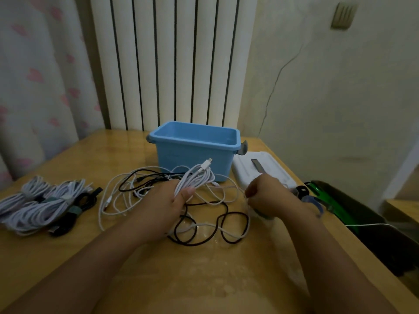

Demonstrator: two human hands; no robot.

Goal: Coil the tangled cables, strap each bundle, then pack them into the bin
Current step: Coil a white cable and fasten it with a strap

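My left hand (169, 200) grips a coiled white cable bundle (196, 177) whose plug sticks up toward the blue bin (195, 141). My right hand (265, 196) is curled, pinching a thin white strand of that cable at the table's right side. Under and between both hands lies a tangle of loose white and black cables (204, 223). Several strapped bundles (45, 202), white and black, lie at the left of the wooden table (204, 279). The open bin stands at the back with nothing visible inside.
A white lid (263, 171) lies right of the bin with a dark flat item on it. Straps and dark rolls (310, 198) sit near my right wrist. A black and green object (353, 214) lies beyond the table's right edge. Radiator and curtain stand behind.
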